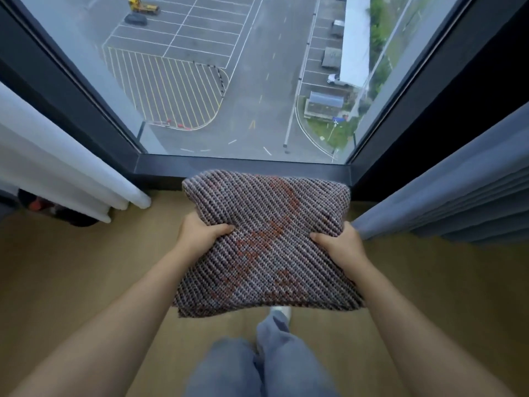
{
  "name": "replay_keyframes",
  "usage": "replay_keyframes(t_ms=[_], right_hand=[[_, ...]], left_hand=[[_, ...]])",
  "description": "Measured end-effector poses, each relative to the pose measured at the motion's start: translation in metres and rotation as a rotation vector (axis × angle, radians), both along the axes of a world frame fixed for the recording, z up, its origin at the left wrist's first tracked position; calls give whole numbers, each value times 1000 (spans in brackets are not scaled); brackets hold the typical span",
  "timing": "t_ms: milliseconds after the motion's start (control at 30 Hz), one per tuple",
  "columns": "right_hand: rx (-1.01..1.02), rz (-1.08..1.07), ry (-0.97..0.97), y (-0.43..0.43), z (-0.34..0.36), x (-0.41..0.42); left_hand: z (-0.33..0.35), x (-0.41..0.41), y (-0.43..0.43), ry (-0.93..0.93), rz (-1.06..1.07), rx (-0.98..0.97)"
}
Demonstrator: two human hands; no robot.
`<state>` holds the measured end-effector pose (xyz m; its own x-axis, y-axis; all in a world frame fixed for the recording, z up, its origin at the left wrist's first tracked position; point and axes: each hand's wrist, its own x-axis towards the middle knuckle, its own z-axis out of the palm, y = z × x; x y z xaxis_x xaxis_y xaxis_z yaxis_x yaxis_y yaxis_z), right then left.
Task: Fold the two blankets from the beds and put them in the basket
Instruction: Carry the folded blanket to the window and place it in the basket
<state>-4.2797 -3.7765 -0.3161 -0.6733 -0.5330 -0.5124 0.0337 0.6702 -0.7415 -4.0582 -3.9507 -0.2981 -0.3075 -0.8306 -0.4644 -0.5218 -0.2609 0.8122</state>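
Note:
A folded knitted blanket (266,242), grey-purple with orange-red patches, is held flat in front of me above the wooden floor. My left hand (200,230) grips its left edge, thumb on top. My right hand (340,246) grips its right edge the same way. The blanket forms a thick square bundle, its far edge level with the window sill. No basket, bed or second blanket is in view.
A large window (229,81) with a dark frame lies straight ahead. A white curtain (57,167) hangs at the left, a grey-blue curtain (458,202) at the right. Dark objects (65,213) lie under the white curtain. Wooden floor (86,282) spreads below; my legs (257,362) are beneath the blanket.

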Motion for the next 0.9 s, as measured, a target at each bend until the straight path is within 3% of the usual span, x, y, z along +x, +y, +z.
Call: replay_keyframes(t_ms=[200, 433, 700, 900], right_hand=[[55, -41, 85, -69, -69, -42], [95, -146, 175, -121, -205, -78], [181, -105, 143, -148, -405, -75], [192, -50, 137, -168, -481, -72]], left_hand=[[-79, -55, -71, -34, -14, -103], [-230, -111, -124, -10, -13, -147], [-440, -112, -153, -92, -8, -156], [-529, -103, -171, -173, -24, -169]])
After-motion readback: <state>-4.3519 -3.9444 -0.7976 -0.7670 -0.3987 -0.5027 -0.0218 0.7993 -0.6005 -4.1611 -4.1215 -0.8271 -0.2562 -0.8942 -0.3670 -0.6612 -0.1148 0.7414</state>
